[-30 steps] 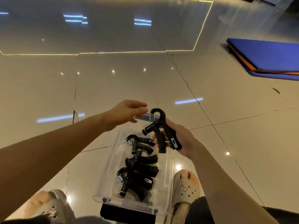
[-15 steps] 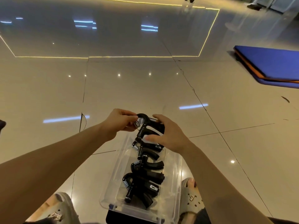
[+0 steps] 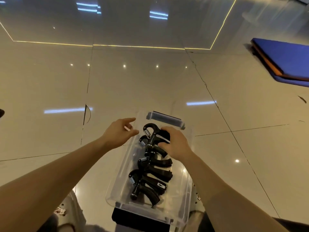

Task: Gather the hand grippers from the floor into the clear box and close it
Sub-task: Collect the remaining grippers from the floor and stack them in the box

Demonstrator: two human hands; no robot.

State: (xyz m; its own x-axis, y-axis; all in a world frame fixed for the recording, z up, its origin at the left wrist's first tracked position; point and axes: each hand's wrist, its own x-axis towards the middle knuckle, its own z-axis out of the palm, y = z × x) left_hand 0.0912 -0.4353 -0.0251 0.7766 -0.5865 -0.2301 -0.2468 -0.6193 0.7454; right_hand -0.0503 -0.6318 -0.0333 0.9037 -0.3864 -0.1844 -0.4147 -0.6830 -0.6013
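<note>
The clear box (image 3: 115, 178) stands open on top, but the hand grippers (image 3: 150, 174) fill a row down its middle from near end to far end, and my right hand (image 3: 175, 144) grips the farthest. Bare strips run along both long walls. My left hand (image 3: 118, 133) hovers just outside the far left corner, with open floor (image 3: 150, 84) tile beyond.

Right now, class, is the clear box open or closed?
Open. The right hand reaches down into the clear box and holds the farthest hand gripper; no lid covers it.
</note>
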